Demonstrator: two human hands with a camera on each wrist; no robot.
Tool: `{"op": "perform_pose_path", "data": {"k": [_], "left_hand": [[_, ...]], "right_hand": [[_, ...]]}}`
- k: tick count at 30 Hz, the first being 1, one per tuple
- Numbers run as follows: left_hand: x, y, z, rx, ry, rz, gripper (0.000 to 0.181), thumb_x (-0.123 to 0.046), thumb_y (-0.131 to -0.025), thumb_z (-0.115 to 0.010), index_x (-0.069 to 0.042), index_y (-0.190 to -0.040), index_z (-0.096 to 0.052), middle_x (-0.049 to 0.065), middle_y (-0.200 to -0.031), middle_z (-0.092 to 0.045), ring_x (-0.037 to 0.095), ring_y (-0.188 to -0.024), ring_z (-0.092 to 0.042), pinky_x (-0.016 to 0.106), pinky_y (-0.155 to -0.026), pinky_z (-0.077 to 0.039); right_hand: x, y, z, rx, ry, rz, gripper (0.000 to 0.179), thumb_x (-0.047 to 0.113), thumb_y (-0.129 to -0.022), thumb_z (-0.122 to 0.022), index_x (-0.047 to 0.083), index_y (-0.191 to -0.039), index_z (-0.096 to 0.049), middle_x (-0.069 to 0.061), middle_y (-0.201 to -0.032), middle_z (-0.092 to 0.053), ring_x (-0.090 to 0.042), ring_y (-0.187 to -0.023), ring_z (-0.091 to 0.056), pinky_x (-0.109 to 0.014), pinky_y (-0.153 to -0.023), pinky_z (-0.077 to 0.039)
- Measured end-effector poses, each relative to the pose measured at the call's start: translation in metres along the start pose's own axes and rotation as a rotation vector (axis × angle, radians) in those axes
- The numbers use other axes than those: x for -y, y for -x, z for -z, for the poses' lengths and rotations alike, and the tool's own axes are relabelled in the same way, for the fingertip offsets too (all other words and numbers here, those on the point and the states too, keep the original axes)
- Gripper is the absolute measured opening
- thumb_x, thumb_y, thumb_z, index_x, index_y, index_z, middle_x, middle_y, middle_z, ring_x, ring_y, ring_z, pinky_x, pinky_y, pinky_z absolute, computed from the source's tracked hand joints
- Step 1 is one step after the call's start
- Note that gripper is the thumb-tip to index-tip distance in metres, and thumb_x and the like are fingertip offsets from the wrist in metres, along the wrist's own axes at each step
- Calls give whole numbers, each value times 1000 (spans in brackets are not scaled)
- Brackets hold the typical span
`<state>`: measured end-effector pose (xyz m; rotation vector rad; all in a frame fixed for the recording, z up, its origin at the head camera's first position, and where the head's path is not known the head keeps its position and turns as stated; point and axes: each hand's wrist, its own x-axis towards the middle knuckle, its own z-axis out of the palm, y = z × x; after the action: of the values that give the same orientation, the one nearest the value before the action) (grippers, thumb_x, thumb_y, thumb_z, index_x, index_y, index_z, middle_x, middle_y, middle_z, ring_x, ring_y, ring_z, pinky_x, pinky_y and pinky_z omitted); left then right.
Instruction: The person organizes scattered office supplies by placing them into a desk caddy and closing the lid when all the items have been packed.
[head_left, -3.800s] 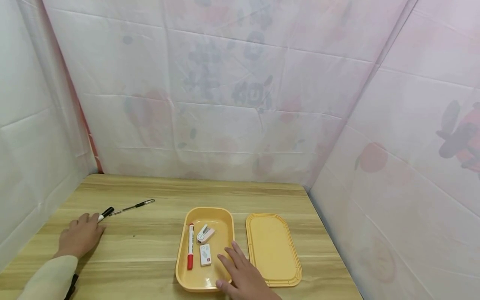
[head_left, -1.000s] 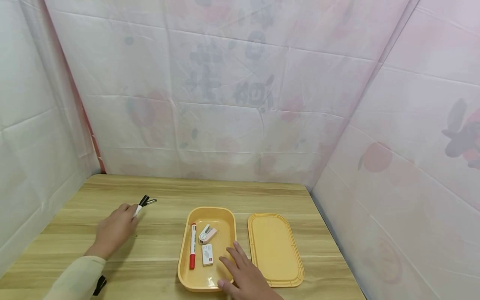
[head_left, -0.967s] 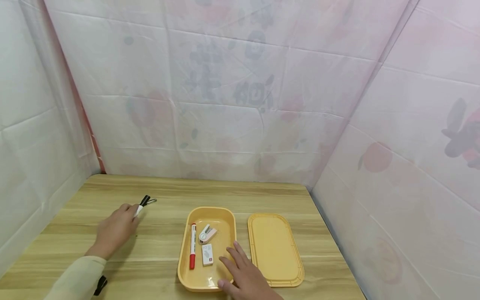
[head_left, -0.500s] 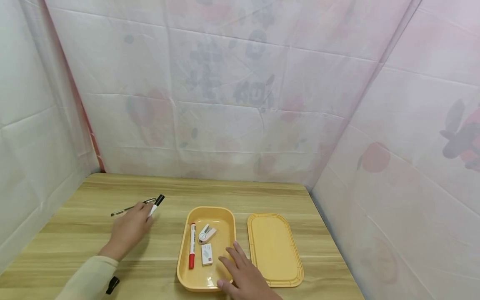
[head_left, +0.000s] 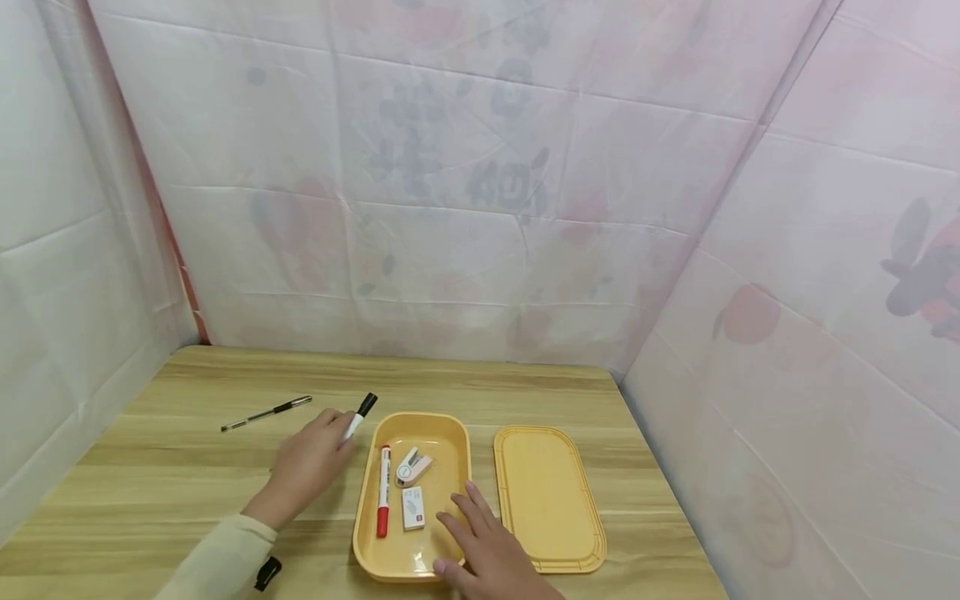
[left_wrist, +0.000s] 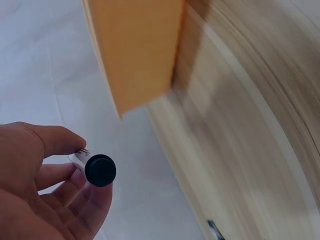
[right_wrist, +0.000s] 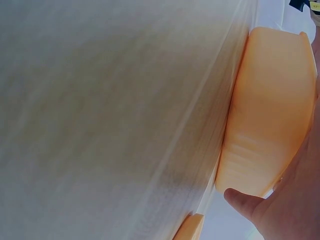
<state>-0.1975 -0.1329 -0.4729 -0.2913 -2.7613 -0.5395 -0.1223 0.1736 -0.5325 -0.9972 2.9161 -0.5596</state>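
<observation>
My left hand (head_left: 307, 458) pinches a white marker with a black cap (head_left: 364, 407), just left of the yellow box (head_left: 446, 454). In the left wrist view the cap end (left_wrist: 101, 170) points at the camera, with thumb and fingers around the barrel. Inside the box lie a red-capped marker (head_left: 384, 492), a small pink-and-white stapler (head_left: 412, 467) and a small white carton (head_left: 413, 508). Spread at the box's right front side is my right hand (head_left: 491, 546), its fingers over the rim. The right wrist view shows its thumb (right_wrist: 242, 202) by the box wall (right_wrist: 267, 115).
A yellow lid (head_left: 551, 500) lies flat on the wooden table (head_left: 172, 483), right of the box. A clear pen with a black grip (head_left: 267, 413) lies at the left back. Printed white sheets (head_left: 450, 250) enclose the table's back and sides.
My left hand has gone from the far left to beside the box, carrying the black-capped marker. The pen it passed over is uncovered. My right hand has stayed at the box.
</observation>
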Motion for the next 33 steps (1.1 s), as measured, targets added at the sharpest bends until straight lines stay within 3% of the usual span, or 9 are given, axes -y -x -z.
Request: {"op": "perform_pose_path", "data": {"k": [7,14,19,22,27,33], "left_hand": [[-27,0,-4,35,27,21,44,-22,-90,-66,-5,-129,-59,6,-110,-61,19,-91,-62,39,-72,-55],[-38,-1,-12,15,53,-16,40,-22,-88,-68,-9,-126,-62,2,-107,-62,10,-81,-59,30,-62,-51],[-47,-4,-17,66,118,27,40,-21,-87,-68,-11,-126,-62,0,-106,-61,6,-72,-53,23,-56,-44],[-53,-5,-19,99,157,41,39,-23,-88,-67,-11,-126,-62,1,-107,-61,7,-75,-55,26,-60,-48],[-59,-3,-25,140,225,54,40,-25,-89,-68,-11,-126,-62,2,-115,-61,15,-94,-62,38,-79,-54],[-66,0,-32,193,291,49,39,-21,-89,-67,-8,-126,-62,4,-116,-60,14,-90,-59,37,-77,-53]], "right_hand": [[0,0,0,-18,20,7,53,51,-98,-40,26,-145,-39,-6,-155,-28,-28,-147,-8,-61,-90,-45],[-3,-1,-1,-30,41,11,54,52,-98,-40,25,-145,-40,-6,-155,-28,-27,-147,-7,-60,-89,-46],[-3,-1,-2,-34,53,11,53,53,-98,-39,27,-144,-40,-5,-154,-29,-26,-147,-7,-58,-92,-45],[-2,-1,-1,-37,56,15,54,53,-98,-39,26,-144,-41,-5,-154,-29,-27,-147,-7,-58,-92,-45],[-2,-1,-3,-36,52,17,54,54,-98,-39,25,-144,-41,-5,-154,-29,-26,-147,-6,-58,-92,-45],[-3,0,-5,-42,56,28,52,54,-98,-38,26,-142,-42,-6,-153,-31,-29,-146,-11,-59,-91,-45]]}}
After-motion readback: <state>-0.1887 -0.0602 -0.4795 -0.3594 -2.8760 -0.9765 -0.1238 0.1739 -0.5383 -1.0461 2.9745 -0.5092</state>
